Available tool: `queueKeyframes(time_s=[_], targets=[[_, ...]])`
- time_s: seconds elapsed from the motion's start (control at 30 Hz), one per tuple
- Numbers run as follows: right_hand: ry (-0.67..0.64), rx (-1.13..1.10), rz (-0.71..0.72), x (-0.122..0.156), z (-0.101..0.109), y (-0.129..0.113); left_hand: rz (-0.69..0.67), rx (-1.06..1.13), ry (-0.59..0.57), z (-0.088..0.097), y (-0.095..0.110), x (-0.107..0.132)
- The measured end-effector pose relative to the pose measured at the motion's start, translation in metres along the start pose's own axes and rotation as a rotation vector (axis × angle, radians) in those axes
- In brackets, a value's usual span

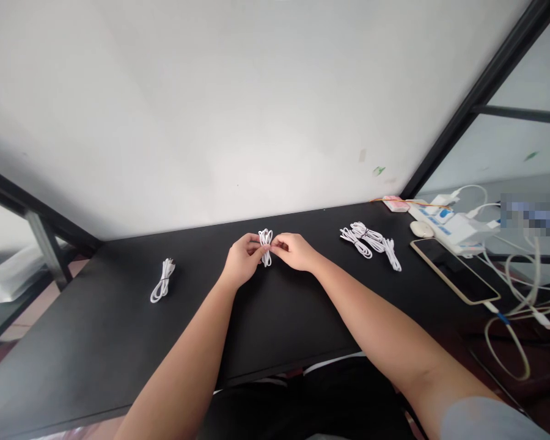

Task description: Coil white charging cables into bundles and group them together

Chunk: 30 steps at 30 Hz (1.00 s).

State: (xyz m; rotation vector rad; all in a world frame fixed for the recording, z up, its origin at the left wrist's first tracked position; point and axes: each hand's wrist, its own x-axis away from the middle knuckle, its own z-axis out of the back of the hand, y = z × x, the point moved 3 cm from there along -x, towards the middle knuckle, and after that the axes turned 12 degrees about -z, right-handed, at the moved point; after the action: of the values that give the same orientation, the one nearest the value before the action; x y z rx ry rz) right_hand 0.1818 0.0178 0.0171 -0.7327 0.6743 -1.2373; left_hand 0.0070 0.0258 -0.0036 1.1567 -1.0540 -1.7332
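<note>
A coiled white cable (266, 245) is held upright between both hands over the middle of the black table (119, 342). My left hand (242, 260) pinches its left side with closed fingers. My right hand (293, 251) pinches its right side at the middle of the coil, fingers closed as well. Another bundled white cable (162, 281) lies alone on the table to the left. A small pile of bundled white cables (371, 243) lies to the right of my hands.
At the right end are a phone (456, 270) lying flat with a charging cable, a white power strip (444, 223) with plugs, a white mouse (422, 229) and loose white cords (517, 305). A white wall stands behind the table.
</note>
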Motion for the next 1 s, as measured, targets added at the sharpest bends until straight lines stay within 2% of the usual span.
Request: queueKeyframes(time_s=[0.23, 0.37, 0.47, 0.6, 0.73, 0.8, 1.0], targets=[[-0.174, -0.271, -0.221, -0.004, -0.004, 0.008, -0.156, -0.151, -0.007, 0.000, 0.009, 0.003], [-0.228, -0.394, -0.335, -0.005, -0.005, 0.012, -0.178, -0.185, -0.003, -0.001, 0.016, 0.004], [-0.172, -0.338, -0.299, -0.005, -0.005, 0.010, -0.121, -0.159, 0.026, -0.001, 0.012, 0.003], [-0.053, -0.165, -0.214, -0.003, -0.004, 0.009, 0.026, -0.068, 0.063, 0.000, -0.001, 0.000], [0.052, -0.092, -0.159, -0.003, 0.000, 0.012, 0.073, 0.081, 0.120, -0.001, -0.008, -0.003], [0.064, -0.093, -0.135, -0.004, 0.002, 0.014, 0.084, 0.150, 0.154, -0.002, -0.008, -0.004], [-0.007, -0.071, -0.039, 0.001, -0.001, 0.008, 0.117, 0.348, 0.198, -0.006, -0.004, -0.002]])
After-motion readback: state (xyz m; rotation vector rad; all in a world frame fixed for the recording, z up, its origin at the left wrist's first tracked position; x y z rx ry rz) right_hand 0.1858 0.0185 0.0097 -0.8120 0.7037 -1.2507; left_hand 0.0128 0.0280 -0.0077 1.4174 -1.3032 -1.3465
